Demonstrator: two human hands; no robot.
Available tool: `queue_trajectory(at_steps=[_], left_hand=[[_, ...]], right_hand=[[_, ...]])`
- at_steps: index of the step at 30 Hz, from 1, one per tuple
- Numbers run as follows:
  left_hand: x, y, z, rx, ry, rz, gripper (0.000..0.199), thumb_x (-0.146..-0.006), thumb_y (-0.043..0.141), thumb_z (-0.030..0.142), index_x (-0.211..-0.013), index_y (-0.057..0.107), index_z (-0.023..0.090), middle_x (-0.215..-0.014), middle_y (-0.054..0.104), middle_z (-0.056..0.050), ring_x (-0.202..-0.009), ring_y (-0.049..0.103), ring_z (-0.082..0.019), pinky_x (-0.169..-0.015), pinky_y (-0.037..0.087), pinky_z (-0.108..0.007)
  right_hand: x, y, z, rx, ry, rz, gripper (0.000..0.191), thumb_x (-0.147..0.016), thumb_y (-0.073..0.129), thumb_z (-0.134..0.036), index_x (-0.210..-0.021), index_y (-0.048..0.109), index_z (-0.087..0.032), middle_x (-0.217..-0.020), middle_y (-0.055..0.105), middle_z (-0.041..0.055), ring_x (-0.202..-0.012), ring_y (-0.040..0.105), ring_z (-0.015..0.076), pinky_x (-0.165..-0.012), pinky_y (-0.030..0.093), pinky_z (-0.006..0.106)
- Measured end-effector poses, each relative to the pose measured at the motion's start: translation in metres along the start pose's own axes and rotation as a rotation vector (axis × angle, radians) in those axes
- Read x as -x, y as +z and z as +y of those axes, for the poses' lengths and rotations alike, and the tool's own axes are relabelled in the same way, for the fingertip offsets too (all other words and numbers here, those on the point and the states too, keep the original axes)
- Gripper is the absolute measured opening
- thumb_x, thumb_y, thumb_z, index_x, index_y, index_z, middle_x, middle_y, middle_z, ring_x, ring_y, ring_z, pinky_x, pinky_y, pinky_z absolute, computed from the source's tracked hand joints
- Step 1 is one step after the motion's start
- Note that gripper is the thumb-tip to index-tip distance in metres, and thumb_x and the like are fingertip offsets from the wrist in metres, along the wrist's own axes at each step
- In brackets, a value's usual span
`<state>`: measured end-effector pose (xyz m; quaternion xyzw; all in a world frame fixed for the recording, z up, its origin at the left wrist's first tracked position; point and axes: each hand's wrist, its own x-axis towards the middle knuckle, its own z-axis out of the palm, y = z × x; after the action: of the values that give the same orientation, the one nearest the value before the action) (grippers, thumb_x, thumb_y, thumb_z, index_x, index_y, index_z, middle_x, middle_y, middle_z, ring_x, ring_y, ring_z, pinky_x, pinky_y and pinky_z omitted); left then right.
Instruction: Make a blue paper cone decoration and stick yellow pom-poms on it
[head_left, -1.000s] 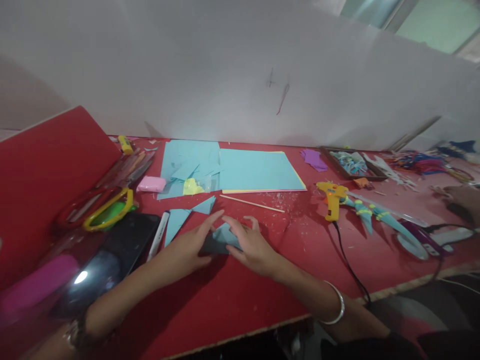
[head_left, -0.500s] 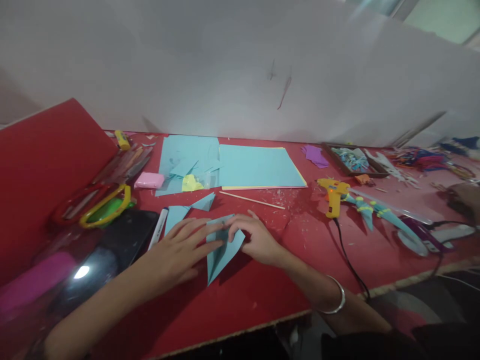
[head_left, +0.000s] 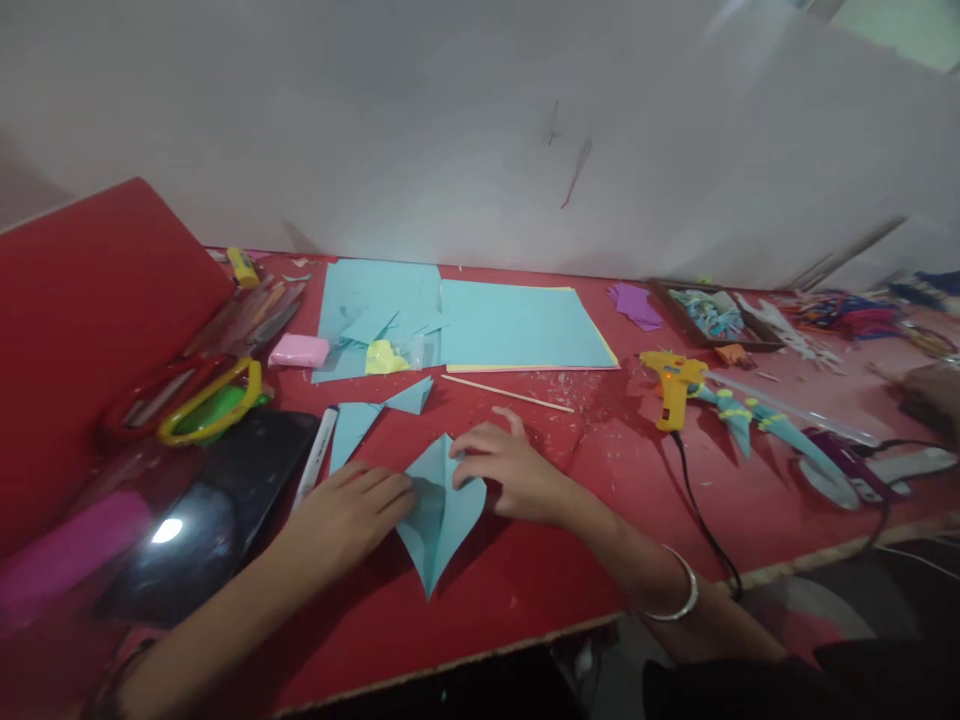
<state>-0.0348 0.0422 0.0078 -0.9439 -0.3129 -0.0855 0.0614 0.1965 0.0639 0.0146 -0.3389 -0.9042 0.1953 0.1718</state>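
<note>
A light-blue paper [head_left: 435, 525] with a crease down its middle lies opened on the red table, its pointed end toward me. At its left edge my left hand [head_left: 360, 510] pinches the paper with bent fingers; the thumb is hidden. My right hand [head_left: 514, 468] holds the right half, curled fingers on top and the index finger lifted. Just beyond my left hand lie a folded blue paper piece [head_left: 352, 428] and a smaller blue triangle [head_left: 411, 397]. A white marker [head_left: 316, 455] rests to the left of them.
A yellow glue gun [head_left: 671, 385] with a black cord stands right. Blue sheets [head_left: 525, 325], a thin wooden stick [head_left: 506, 393] and a pink block [head_left: 298, 351] lie behind. Left are yellow-handled scissors [head_left: 255, 385] and a black glossy slab [head_left: 225, 500]. A scrap tray [head_left: 761, 338] sits back right.
The blue paper has been spread from nearly folded to open, with its crease showing. My left hand has drawn back left, its stretched fingers now bent at the paper's edge.
</note>
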Motion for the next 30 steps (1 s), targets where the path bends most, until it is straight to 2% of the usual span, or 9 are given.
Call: queue_trajectory(at_steps=[6, 10, 12, 15, 18, 22, 27, 30], left_hand=[[0.01, 0.003, 0.005, 0.11, -0.036, -0.057, 0.035, -0.085, 0.03, 0.007, -0.095, 0.062, 0.02, -0.087, 0.067, -0.006, -0.075, 0.059, -0.019, -0.066, 0.043, -0.032], [0.015, 0.009, 0.011, 0.143, -0.063, -0.063, 0.036, -0.084, 0.033, 0.006, -0.105, 0.059, 0.02, -0.096, 0.066, -0.007, -0.083, 0.06, -0.02, -0.073, 0.044, -0.033], [0.017, 0.012, 0.014, 0.173, -0.068, -0.057, 0.036, -0.084, 0.034, 0.007, -0.108, 0.057, 0.021, -0.099, 0.066, -0.007, -0.088, 0.06, -0.02, -0.075, 0.044, -0.033], [0.017, 0.011, 0.018, 0.191, -0.059, -0.008, 0.038, -0.084, 0.033, 0.006, -0.107, 0.058, 0.022, -0.096, 0.067, -0.005, -0.088, 0.061, -0.019, -0.074, 0.045, -0.032], [0.014, 0.005, 0.023, 0.209, -0.056, 0.034, 0.039, -0.082, 0.031, 0.003, -0.102, 0.061, 0.02, -0.088, 0.068, -0.006, -0.08, 0.062, -0.018, -0.068, 0.048, -0.03], [0.01, -0.002, 0.03, 0.239, -0.131, 0.03, 0.042, -0.081, 0.03, 0.001, -0.101, 0.061, 0.021, -0.086, 0.068, -0.005, -0.077, 0.062, -0.018, -0.063, 0.049, -0.028], [0.009, 0.0, 0.032, 0.329, -0.27, 0.017, 0.026, -0.087, 0.037, 0.018, -0.09, 0.063, 0.022, -0.083, 0.067, -0.003, -0.071, 0.061, -0.018, -0.056, 0.045, -0.027], [0.009, 0.002, 0.031, 0.329, -0.383, -0.014, 0.026, -0.088, 0.039, 0.031, -0.08, 0.062, 0.022, -0.078, 0.066, -0.002, -0.068, 0.06, -0.017, -0.053, 0.041, -0.026]], right_hand=[[0.006, -0.006, 0.004, 0.219, -0.101, -0.122, 0.022, -0.073, 0.054, -0.01, -0.088, 0.059, -0.025, -0.109, 0.059, 0.0007, -0.105, 0.048, 0.0168, -0.102, 0.008, 0.048], [0.015, -0.008, 0.0, 0.275, -0.095, -0.161, 0.021, -0.074, 0.055, -0.013, -0.091, 0.059, -0.024, -0.105, 0.061, 0.0021, -0.102, 0.05, 0.0182, -0.102, 0.007, 0.049], [0.02, -0.006, -0.004, 0.252, -0.086, -0.153, 0.018, -0.076, 0.056, -0.02, -0.094, 0.059, -0.023, -0.104, 0.061, 0.003, -0.1, 0.052, 0.018, -0.103, 0.008, 0.048], [0.027, -0.003, -0.009, 0.205, -0.068, -0.136, 0.017, -0.079, 0.055, -0.029, -0.095, 0.06, -0.023, -0.107, 0.061, 0.0036, -0.097, 0.054, 0.0166, -0.1, 0.019, 0.043], [0.033, -0.002, -0.011, 0.192, -0.03, -0.126, 0.015, -0.083, 0.05, -0.025, -0.093, 0.062, -0.023, -0.107, 0.063, 0.0028, -0.097, 0.055, 0.0151, -0.096, 0.028, 0.039], [0.04, -0.002, -0.011, 0.099, 0.043, -0.079, 0.018, -0.086, 0.047, -0.022, -0.092, 0.063, -0.024, -0.109, 0.063, 0.0005, -0.098, 0.057, 0.0131, -0.097, 0.03, 0.038], [0.039, 0.004, -0.013, -0.031, 0.157, 0.002, 0.019, -0.086, 0.045, -0.02, -0.085, 0.064, -0.021, -0.106, 0.063, 0.0025, -0.097, 0.057, 0.0132, -0.087, 0.039, 0.031], [0.034, 0.01, -0.017, -0.024, 0.244, 0.046, 0.02, -0.086, 0.046, -0.023, -0.075, 0.062, -0.017, -0.091, 0.062, 0.0048, -0.085, 0.055, 0.0142, -0.077, 0.042, 0.028]])
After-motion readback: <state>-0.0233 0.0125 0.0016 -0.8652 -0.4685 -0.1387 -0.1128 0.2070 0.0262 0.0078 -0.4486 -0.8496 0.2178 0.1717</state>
